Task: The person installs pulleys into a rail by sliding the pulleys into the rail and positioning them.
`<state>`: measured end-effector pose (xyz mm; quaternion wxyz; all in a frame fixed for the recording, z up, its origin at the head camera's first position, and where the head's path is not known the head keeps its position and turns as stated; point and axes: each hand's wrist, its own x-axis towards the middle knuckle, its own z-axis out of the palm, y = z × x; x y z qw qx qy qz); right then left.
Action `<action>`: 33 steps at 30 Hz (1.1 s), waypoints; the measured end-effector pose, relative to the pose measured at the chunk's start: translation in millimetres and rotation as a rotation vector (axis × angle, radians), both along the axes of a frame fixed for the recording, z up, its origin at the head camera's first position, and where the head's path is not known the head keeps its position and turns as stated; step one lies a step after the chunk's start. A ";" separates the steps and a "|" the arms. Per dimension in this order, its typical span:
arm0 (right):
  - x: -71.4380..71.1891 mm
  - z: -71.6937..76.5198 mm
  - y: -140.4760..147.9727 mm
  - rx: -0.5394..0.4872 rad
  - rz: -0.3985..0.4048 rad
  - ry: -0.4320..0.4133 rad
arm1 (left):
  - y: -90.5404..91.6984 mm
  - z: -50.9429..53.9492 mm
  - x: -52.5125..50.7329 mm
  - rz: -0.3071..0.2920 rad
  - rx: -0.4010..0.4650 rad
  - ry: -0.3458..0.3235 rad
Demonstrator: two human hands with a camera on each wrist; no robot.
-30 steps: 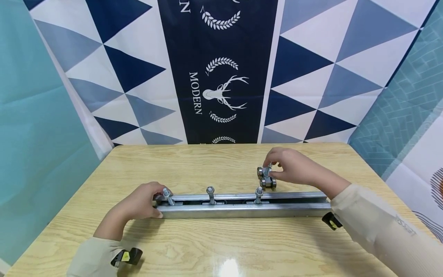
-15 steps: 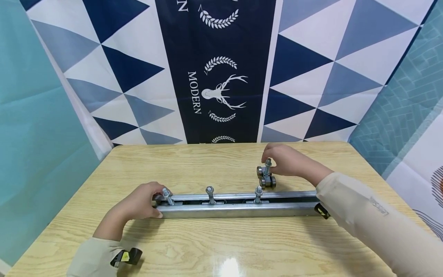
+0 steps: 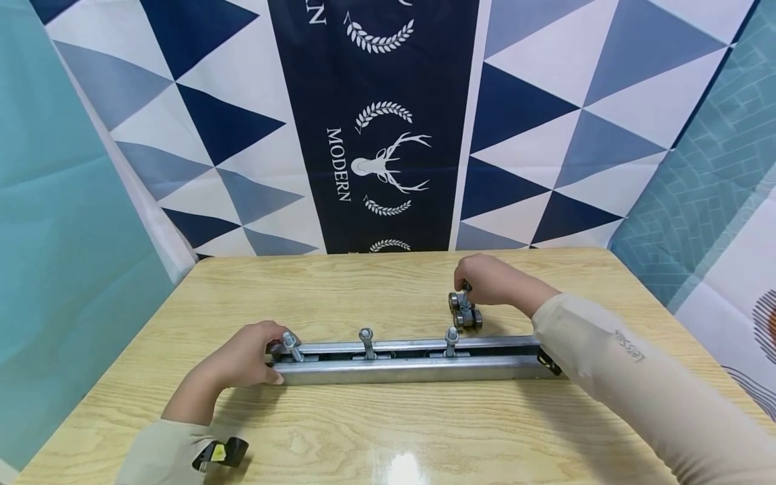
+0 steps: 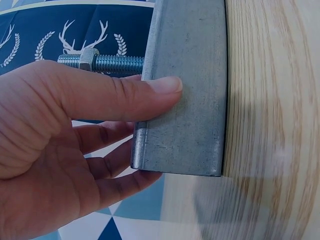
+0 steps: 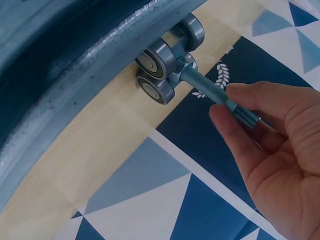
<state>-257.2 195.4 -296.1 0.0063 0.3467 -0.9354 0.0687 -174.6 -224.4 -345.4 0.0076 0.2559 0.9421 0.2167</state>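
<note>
A galvanised steel channel rail (image 3: pixel 388 372) lies across the table, slot upward. My left hand (image 3: pixel 244 353) holds its left end, the thumb on the near wall (image 4: pixel 190 115) and the fingers around the far side. From the slot rise three threaded bolts, one leaning beside my left hand (image 3: pixel 291 345), a middle bolt (image 3: pixel 367 342) and a right bolt (image 3: pixel 451 341). Behind the rail a roller trolley (image 3: pixel 464 316) with bearing wheels (image 5: pixel 154 59) stands on the table. My right hand (image 3: pixel 492 279) pinches its upright threaded bolt (image 5: pixel 205 86) between thumb and fingers.
The wooden table (image 3: pixel 364 431) extends in front of and behind the rail. Its far edge meets a patterned cloth (image 3: pixel 388 135). The right sleeve (image 3: pixel 606 364) passes over the rail's right end and hides it.
My right hand has shifted slightly left around the trolley's bolt, and its forearm has swung left over the rail. The trolley stays about where it was. My left hand keeps its place.
</note>
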 end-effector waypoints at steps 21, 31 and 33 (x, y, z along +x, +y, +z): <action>-4.9 -6.5 8.2 -0.068 -0.029 -0.087 | -0.4 -0.3 0.5 -0.007 0.000 0.011; 2.5 -4.6 22.3 -0.106 -0.067 -0.100 | 0.4 0.4 3.5 0.013 -0.015 0.009; 4.2 -3.8 26.0 -0.116 -0.078 -0.091 | 0.4 0.4 3.0 0.014 -0.016 0.011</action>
